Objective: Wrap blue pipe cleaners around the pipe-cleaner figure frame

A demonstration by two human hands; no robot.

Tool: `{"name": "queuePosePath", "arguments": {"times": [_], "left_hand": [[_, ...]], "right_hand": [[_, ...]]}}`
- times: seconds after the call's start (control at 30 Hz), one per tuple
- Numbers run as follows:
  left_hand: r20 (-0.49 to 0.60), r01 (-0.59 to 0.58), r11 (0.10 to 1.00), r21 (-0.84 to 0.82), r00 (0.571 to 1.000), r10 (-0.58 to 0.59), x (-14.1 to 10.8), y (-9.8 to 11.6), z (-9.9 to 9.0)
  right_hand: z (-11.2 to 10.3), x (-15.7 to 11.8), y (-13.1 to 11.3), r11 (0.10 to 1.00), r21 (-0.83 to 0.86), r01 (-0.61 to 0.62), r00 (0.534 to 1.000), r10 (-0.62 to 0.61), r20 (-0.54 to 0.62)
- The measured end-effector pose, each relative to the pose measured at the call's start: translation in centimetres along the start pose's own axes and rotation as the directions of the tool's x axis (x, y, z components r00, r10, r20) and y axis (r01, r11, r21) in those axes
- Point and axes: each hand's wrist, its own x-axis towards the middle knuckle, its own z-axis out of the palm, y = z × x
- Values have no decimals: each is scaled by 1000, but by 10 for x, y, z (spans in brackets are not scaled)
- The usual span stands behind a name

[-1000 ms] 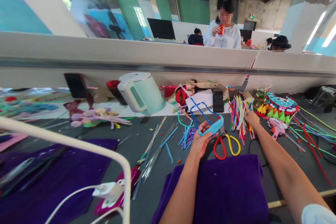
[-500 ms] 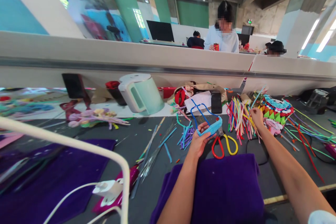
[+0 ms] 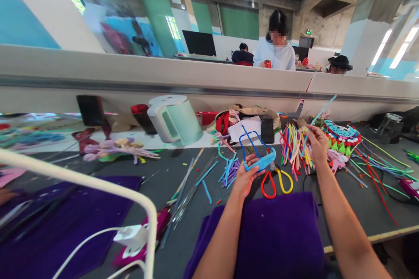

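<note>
My left hand point(image 3: 246, 177) is closed on a blue pipe-cleaner frame point(image 3: 262, 162), whose front bar is wrapped in light blue and whose darker blue strands loop upward. In my right hand point(image 3: 317, 141), a light blue pipe cleaner point(image 3: 324, 109) is pinched between the fingers, its long end slanting up to the right. Scissors with one red and one yellow handle point(image 3: 284, 182) lie on the table just right of my left hand. A bundle of multicoloured pipe cleaners point(image 3: 294, 146) lies beside my right hand. Short purple and blue pieces point(image 3: 230, 172) lie left of the frame.
A folded purple cloth point(image 3: 278, 231) lies at the near edge. Behind stand a pale green kettle point(image 3: 183, 120) and a phone point(image 3: 267, 130). A white tubular arm point(image 3: 98, 181) crosses the lower left above a power strip point(image 3: 160, 222). A person point(image 3: 278, 50) stands beyond the partition point(image 3: 163, 65).
My right hand has drawn back left and slightly nearer, raising the light blue pipe cleaner. My left hand still holds the blue frame, nearly in place.
</note>
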Motion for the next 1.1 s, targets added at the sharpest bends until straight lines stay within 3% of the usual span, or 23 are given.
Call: {"name": "queuePosePath", "arguments": {"times": [0.1,0.17,0.33,0.5,0.63,0.8,0.97,1.1], "left_hand": [[-46,-34,999,16,998,35,1,0,-4],[-70,-46,999,28,996,48,1,0,-5],[-141,-78,996,49,986,84,2,0,-8],[-180,-102,992,68,977,113,3,-1,-7],[-169,-90,993,79,980,102,1,-1,-6],[-165,-66,992,109,983,83,0,-1,-7],[-162,-55,989,138,984,77,-1,-2,-6],[-161,-57,988,144,984,80,-3,0,-5]], "right_hand": [[25,-23,-7,984,174,-43,999,38,34],[42,-38,-4,976,216,15,1000,-15,-3],[66,-67,14,993,103,63,969,-37,-243],[52,-67,25,986,153,60,943,-6,-333],[32,-55,35,957,289,0,905,123,-408],[16,-45,51,889,456,-40,880,247,-405],[22,-47,58,860,499,-111,881,317,-350],[31,-51,59,881,457,-124,900,293,-323]]}}
